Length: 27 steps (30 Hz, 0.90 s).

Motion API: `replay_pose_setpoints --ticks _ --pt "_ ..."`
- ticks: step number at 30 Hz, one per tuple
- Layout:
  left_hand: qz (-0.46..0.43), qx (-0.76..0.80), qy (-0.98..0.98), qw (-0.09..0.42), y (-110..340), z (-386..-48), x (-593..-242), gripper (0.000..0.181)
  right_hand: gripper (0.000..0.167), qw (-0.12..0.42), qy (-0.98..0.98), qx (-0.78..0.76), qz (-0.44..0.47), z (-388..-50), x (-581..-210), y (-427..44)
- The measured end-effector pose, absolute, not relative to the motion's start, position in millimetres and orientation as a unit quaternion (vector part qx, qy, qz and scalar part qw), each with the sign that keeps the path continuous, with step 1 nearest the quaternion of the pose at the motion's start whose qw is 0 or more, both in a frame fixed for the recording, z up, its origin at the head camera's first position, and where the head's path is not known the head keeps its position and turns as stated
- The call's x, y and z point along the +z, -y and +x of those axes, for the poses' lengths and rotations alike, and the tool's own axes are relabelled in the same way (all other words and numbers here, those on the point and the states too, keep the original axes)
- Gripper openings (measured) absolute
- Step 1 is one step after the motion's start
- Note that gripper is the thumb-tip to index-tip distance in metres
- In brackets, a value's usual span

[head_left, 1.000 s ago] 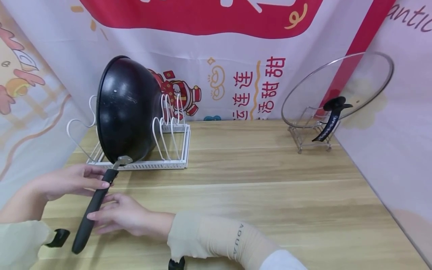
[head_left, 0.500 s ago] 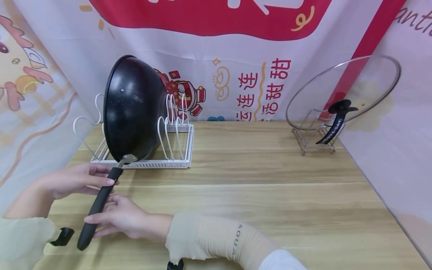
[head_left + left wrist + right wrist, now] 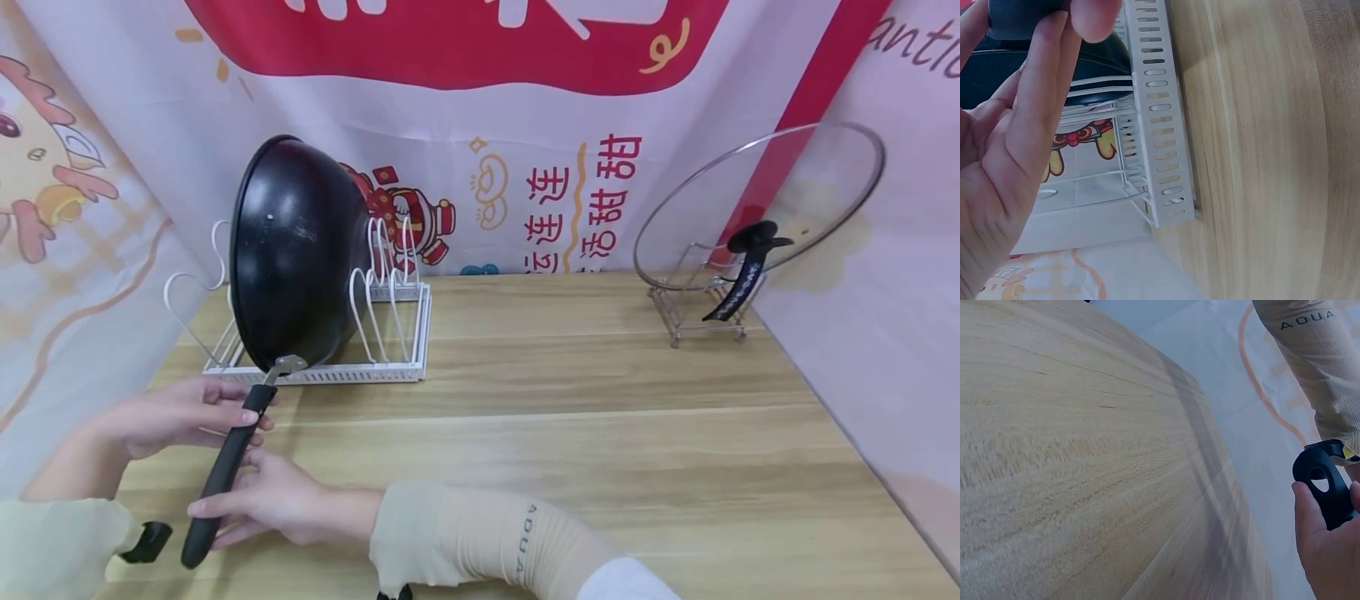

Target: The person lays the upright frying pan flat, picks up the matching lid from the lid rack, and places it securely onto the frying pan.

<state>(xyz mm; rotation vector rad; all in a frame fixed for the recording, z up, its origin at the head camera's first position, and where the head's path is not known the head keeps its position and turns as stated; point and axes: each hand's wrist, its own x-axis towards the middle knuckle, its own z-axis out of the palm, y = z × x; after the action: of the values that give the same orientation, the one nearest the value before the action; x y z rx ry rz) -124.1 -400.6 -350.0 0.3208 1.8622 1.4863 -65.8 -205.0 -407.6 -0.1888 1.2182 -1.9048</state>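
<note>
A black wok [image 3: 300, 258] stands on its side in a white wire rack [image 3: 378, 373], its round outside turned to the right. Its black handle [image 3: 225, 471] slopes down toward the near left. Close to the metal joint, my left hand [image 3: 180, 417] holds the handle between thumb and fingers. Lower down, my right hand [image 3: 273, 500] pinches the handle near its free end. In the left wrist view, the left fingers [image 3: 1038, 94] lie along the dark handle [image 3: 1022, 19]. The right wrist view has the handle's holed end [image 3: 1332, 500] against the right thumb and fingers.
At the far right, a glass lid [image 3: 825, 183] with a black knob leans in a small wire stand [image 3: 705, 329]. A wooden table [image 3: 562, 450] spreads between the two racks. Printed cloth [image 3: 450, 117] hangs close behind and at both sides.
The head view has shifted slightly. Both hands keep their hold on the handle, whose free end has moved a little to the right. The wok stays in the rack.
</note>
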Motion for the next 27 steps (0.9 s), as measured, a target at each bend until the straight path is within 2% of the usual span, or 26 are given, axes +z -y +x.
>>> replay_pose_setpoints --ticks 9,15,27 --pt "0.136 0.581 -0.717 0.361 400 -124 -355 0.037 0.031 0.423 -0.491 -0.756 -0.093 -65 -413 204" --pt "0.137 0.588 -0.715 0.354 401 -125 -361 0.034 0.035 0.420 -0.502 -0.751 -0.091 -66 -416 203" --pt "0.128 0.596 -0.706 0.360 402 -130 -368 0.031 0.027 0.412 -0.517 -0.746 -0.078 -68 -424 203"
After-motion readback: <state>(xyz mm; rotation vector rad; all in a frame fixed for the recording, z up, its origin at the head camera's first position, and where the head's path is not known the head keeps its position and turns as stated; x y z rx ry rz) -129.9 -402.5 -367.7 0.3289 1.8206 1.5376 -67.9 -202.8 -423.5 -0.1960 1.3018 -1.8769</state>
